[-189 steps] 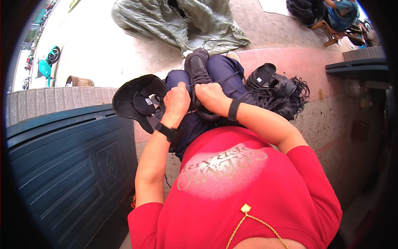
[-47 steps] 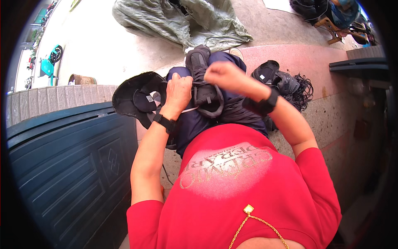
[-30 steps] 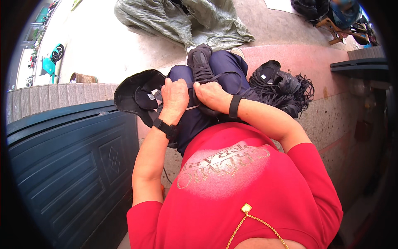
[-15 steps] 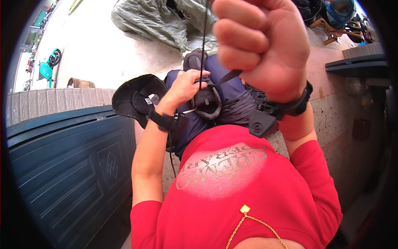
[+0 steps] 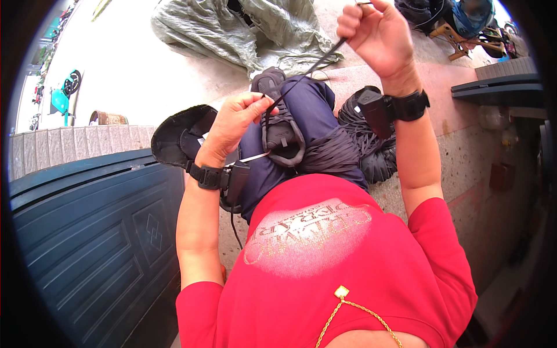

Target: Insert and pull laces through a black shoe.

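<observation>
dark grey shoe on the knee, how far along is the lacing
Done: the dark grey lace-up shoe sits on the raised knee, with some lace already through. In hand: the left hand pinches the thin black lace at the shoe, while the right hand draws it taut upward. Left: no knot or bow shows yet.

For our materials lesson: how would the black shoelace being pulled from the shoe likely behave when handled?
The shoelace looks thin and probably light. It runs straight between the right hand and left hand at the shoe, so it's likely floppy once tension drops.
</observation>
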`<state>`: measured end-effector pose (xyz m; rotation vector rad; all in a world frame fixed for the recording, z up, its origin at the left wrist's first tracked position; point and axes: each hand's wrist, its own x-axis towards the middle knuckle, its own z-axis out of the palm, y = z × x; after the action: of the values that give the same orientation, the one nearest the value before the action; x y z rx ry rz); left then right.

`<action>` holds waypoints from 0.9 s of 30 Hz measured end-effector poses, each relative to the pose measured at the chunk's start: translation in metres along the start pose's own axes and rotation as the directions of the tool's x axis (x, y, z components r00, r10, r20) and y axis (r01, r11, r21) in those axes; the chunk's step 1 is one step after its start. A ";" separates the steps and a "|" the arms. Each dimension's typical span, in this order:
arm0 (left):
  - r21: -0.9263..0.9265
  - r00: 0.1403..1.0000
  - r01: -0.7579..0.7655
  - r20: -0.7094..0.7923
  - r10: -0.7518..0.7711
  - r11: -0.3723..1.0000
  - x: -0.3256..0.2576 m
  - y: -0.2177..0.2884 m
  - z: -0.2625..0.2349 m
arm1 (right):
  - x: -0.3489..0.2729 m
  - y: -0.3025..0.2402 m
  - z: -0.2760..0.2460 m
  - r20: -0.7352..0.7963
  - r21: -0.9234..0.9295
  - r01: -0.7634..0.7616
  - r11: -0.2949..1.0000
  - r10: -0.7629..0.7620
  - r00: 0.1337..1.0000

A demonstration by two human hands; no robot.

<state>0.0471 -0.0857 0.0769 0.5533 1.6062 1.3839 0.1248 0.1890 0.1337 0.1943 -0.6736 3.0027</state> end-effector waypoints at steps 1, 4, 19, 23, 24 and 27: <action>-0.112 0.998 -0.024 -0.064 0.017 0.993 -0.002 0.001 -0.003 | 0.003 0.018 0.026 -0.396 -0.293 0.044 0.955 -0.164 0.903; -0.353 0.957 -0.189 -0.277 0.091 0.916 -0.004 0.011 -0.022 | -0.016 0.037 -0.022 -0.275 -0.828 -0.117 0.548 -0.216 0.937; 0.338 0.895 0.207 -0.445 -0.038 0.918 -0.025 -0.055 0.004 | -0.080 0.156 -0.092 -0.217 -0.874 -0.187 -0.448 0.016 0.976; 0.645 0.941 0.151 -0.326 0.091 0.749 -0.027 -0.097 0.013 | -0.074 0.167 -0.088 -0.204 -0.823 -0.135 -0.552 0.065 0.977; 0.718 0.936 0.088 -0.297 0.190 0.691 -0.029 -0.104 0.013 | -0.074 0.168 -0.087 -0.203 -0.824 -0.133 -0.551 0.067 0.977; 0.764 0.927 0.098 -0.303 0.221 0.638 -0.034 -0.103 0.013 | -0.071 0.167 -0.085 -0.107 -0.734 0.012 -0.679 0.133 0.985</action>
<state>0.0971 -0.1335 -0.0071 0.8813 2.5415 0.7924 0.1715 0.0727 -0.0220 0.0648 -3.1115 0.5961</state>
